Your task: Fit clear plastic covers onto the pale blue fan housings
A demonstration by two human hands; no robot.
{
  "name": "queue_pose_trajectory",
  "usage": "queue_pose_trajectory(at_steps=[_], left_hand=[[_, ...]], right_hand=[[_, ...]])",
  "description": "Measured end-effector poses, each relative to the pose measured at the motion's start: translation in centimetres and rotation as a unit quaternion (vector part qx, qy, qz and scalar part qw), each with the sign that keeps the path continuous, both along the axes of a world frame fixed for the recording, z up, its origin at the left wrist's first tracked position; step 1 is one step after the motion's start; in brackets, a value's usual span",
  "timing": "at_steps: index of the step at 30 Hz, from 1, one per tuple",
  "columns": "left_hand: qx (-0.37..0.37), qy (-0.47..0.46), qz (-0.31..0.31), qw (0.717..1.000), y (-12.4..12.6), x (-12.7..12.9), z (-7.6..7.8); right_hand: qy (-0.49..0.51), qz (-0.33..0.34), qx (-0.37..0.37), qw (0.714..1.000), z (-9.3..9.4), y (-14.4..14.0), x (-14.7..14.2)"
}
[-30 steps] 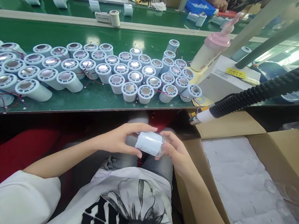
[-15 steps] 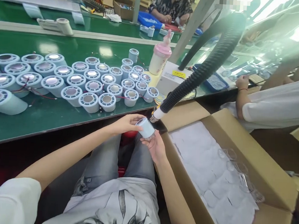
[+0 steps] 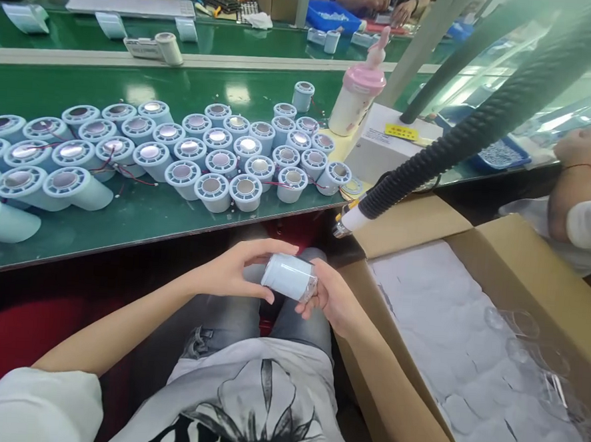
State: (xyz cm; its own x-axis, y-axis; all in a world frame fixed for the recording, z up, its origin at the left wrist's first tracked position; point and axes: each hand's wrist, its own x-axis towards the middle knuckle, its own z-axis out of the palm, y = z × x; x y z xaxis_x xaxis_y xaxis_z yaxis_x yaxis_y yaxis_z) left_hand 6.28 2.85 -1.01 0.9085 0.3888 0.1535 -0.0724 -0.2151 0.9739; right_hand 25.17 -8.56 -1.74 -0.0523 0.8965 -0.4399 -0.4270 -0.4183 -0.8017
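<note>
Left hand (image 3: 235, 271) cups and right hand (image 3: 333, 295) grips opposite ends of the pale-blue cylinder (image 3: 288, 277) between them, seemingly fitting its clear plastic sleeve (image 3: 312, 290), which likely next needs an even push.

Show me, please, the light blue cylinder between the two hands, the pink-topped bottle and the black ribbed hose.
Light blue cylinder (image 3: 288, 276), head view: middle of its side.
Pink-topped bottle (image 3: 351, 107), head view: pale body, below the pink top.
Black ribbed hose (image 3: 447, 147), head view: ribbed surface, partway along.
</note>
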Motion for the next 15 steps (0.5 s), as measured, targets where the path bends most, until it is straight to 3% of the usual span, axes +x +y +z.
queue_pose_trajectory(at_steps=[5,10,12,15], left_hand=[[0.097,-0.004,0.003,0.995,-1.1,-1.2,1.2],[0.069,0.037,0.029,0.996,-2.3,-1.8,2.6],[0.053,0.056,0.044,0.996,-2.7,-1.9,3.0],[0.010,0.074,0.058,0.995,-3.1,-2.0,3.2]], right_hand=[[0.039,0.067,-0.049,0.996,1.9,-0.6,-0.9],[0.038,0.133,-0.075,0.987,2.2,-1.2,-1.4],[-0.019,0.113,-0.029,0.993,1.9,-1.6,-1.4],[-0.161,0.033,0.133,0.977,1.5,-2.2,-1.3]])
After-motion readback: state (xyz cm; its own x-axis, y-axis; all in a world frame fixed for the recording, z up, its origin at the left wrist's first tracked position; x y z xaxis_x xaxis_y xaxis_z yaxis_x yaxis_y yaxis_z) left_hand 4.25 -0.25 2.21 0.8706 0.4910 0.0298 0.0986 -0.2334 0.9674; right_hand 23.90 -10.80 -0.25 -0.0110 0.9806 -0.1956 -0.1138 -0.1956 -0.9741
